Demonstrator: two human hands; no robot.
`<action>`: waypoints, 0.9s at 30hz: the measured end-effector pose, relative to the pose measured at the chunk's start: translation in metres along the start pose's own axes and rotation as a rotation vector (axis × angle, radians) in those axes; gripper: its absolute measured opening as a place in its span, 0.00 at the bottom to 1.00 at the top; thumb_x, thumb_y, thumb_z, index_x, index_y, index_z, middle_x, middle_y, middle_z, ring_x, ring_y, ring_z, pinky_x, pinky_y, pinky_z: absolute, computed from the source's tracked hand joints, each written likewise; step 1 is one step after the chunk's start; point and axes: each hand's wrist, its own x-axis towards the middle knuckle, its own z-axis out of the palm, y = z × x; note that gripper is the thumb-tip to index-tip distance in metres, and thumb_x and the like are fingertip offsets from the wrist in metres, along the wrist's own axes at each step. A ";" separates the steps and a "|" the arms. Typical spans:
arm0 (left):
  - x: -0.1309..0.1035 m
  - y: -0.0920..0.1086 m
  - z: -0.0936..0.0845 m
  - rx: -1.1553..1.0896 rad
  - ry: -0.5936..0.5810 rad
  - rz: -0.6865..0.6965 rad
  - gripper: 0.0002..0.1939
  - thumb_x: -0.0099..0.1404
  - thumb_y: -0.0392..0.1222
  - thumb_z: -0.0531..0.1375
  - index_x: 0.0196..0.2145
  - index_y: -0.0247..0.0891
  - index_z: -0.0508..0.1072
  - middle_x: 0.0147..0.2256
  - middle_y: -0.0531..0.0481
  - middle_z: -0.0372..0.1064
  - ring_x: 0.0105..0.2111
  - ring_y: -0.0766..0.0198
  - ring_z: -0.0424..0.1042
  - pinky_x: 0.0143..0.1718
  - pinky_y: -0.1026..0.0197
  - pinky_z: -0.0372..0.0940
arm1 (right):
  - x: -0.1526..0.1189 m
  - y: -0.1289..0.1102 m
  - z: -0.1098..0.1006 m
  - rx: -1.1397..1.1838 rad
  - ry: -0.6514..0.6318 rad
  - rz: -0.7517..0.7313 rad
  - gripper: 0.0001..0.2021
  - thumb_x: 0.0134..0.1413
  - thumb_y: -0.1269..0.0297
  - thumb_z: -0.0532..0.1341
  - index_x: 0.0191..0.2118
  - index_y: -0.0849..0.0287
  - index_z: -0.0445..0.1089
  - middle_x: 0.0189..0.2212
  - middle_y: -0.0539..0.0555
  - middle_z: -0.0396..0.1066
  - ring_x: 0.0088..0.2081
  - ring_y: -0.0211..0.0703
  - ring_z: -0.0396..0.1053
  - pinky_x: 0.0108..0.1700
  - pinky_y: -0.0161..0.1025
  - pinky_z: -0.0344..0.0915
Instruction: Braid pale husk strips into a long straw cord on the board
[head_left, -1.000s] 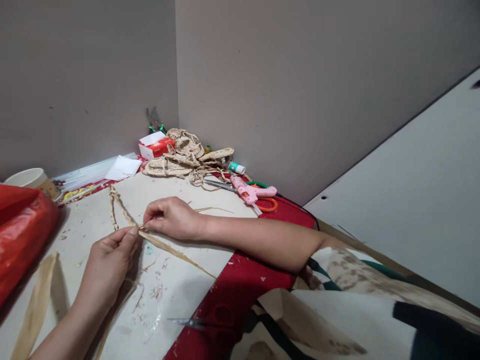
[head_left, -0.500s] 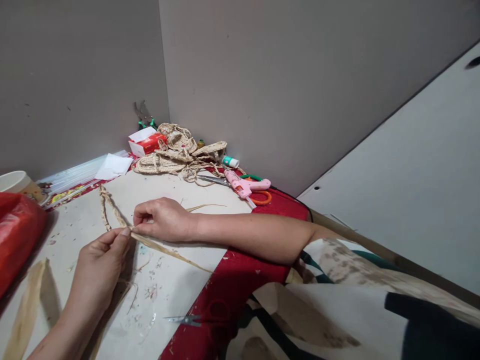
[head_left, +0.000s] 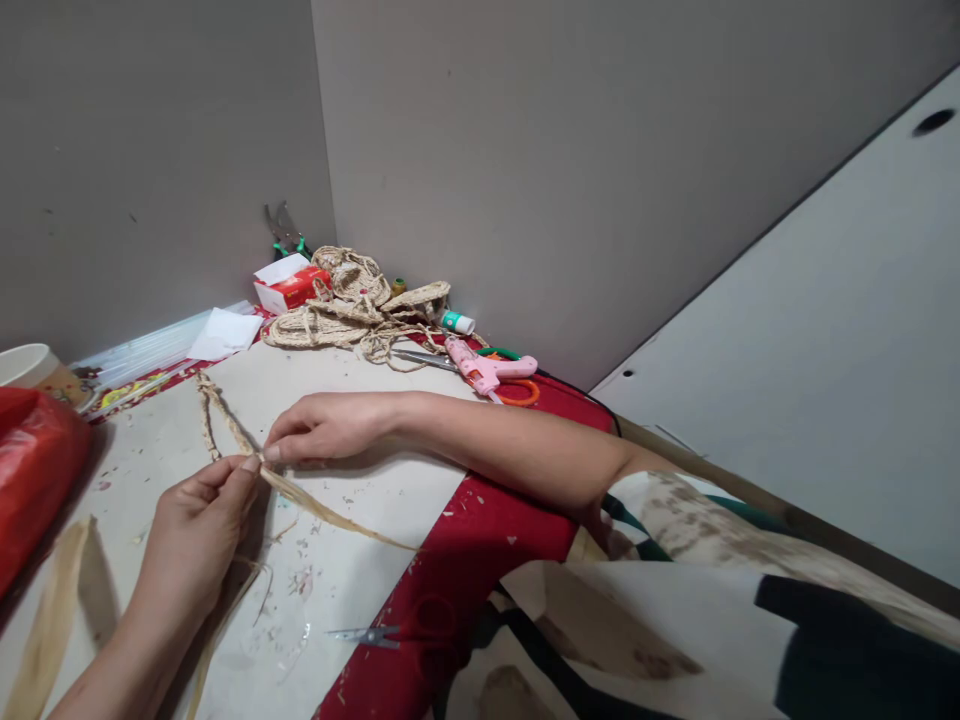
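Note:
A thin braided straw cord (head_left: 231, 422) lies bent on the pale board (head_left: 352, 500), its lower end between my hands. My left hand (head_left: 206, 515) pinches that end between thumb and forefinger. Just to its right, the fingertips of my right hand (head_left: 319, 430) are pressed together at the same spot, closed on the strands. From there a loose flat strand (head_left: 322, 510) trails down to the right. More strands hang below my left hand. A wide dry husk strip (head_left: 56, 610) lies at the lower left.
Behind are coiled braids (head_left: 330, 320), a red box (head_left: 292, 287), pliers (head_left: 283, 235) and a pink glue gun (head_left: 491, 368) over orange-handled scissors. Small scissors (head_left: 367, 635) lie at the front edge. A red bag (head_left: 37, 470) and a cup (head_left: 34, 368) stand left.
My right hand has shifted slightly, its fingers flatter and nearer together, and its forearm is raised. The thin strand seen behind the right wrist no longer shows. My left hand keeps its pinch.

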 end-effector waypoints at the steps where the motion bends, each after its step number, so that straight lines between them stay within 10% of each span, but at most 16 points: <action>1: 0.001 -0.001 -0.001 0.014 -0.002 0.005 0.17 0.47 0.51 0.70 0.31 0.36 0.78 0.21 0.54 0.71 0.23 0.68 0.67 0.24 0.71 0.63 | 0.002 0.002 0.000 0.055 -0.015 0.041 0.12 0.60 0.64 0.55 0.27 0.64 0.67 0.18 0.46 0.60 0.22 0.32 0.57 0.26 0.31 0.56; 8: 0.002 -0.004 -0.001 0.109 -0.016 0.054 0.16 0.52 0.53 0.66 0.28 0.36 0.76 0.17 0.57 0.65 0.17 0.73 0.57 0.17 0.72 0.52 | 0.007 -0.002 0.009 0.439 -0.117 0.347 0.12 0.58 0.73 0.51 0.24 0.63 0.63 0.11 0.41 0.49 0.13 0.27 0.46 0.15 0.28 0.46; 15: 0.002 -0.010 -0.005 0.019 -0.067 0.128 0.13 0.52 0.49 0.66 0.27 0.35 0.75 0.18 0.55 0.66 0.19 0.71 0.60 0.19 0.70 0.53 | 0.008 -0.028 0.048 0.636 0.210 0.519 0.13 0.59 0.68 0.52 0.24 0.64 0.63 0.13 0.47 0.62 0.14 0.32 0.63 0.16 0.28 0.58; 27: -0.010 0.007 -0.001 -0.151 -0.104 -0.077 0.13 0.47 0.46 0.67 0.27 0.34 0.73 0.12 0.63 0.50 0.12 0.77 0.46 0.13 0.73 0.41 | 0.009 -0.029 0.059 -0.333 0.333 0.324 0.14 0.55 0.65 0.51 0.29 0.62 0.72 0.28 0.57 0.75 0.32 0.44 0.73 0.32 0.35 0.63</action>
